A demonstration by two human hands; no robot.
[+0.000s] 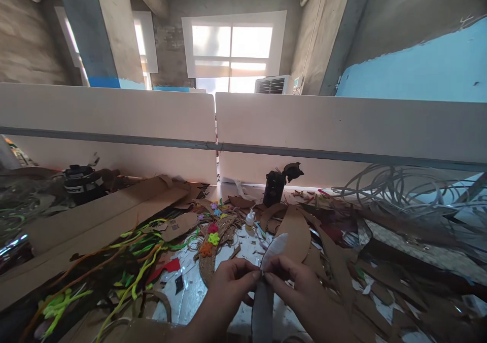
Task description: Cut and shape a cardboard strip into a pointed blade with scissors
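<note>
A long grey strip with a pale, leaf-shaped upper end is held upright in front of me, over the cluttered white work surface. My left hand pinches its left edge between thumb and forefinger. On the opposite edge, my right hand is closed in the same way, its fingertips almost meeting those of the left. What the strip is made of I cannot tell. Beyond it lies a brown leaf-shaped cardboard piece. A small white-capped bottle stands just past my hands.
Left of my hands lie green and orange fuzzy stems, colourful small flowers and long cardboard sheets. A black container stands at the back. Cardboard scraps and coiled clear tubing fill the right. A white partition closes off the far side.
</note>
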